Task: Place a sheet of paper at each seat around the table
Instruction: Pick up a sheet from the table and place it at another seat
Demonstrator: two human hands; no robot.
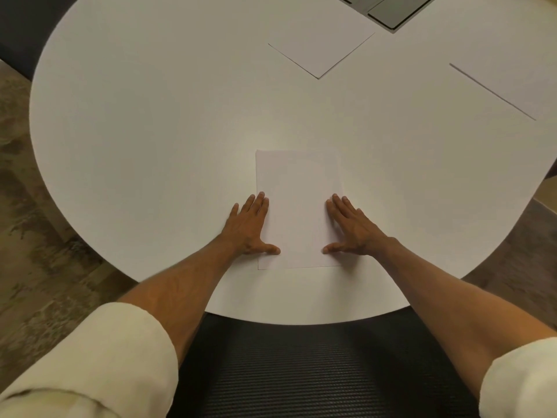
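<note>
- The flat white rectangular sheet of paper [298, 206] lies near our edge of the round white table [150, 131], above the black mesh chair [301, 372].
- Our left hand [250, 227] and right hand [349, 229] rest spread flat on its side edges, gripping nothing.
- We judge it light, limp and slippery; slide it under flat palms, or lift an edge.
- Two more white sheets [319, 46] lie farther off.

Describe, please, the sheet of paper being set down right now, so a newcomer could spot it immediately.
Start at the round white table and find its near edge, above the black mesh chair. The sheet lies there, squared to that edge. Unlike the two angled sheets farther back, it has the left hand and right hand pressed flat on its sides.
</note>
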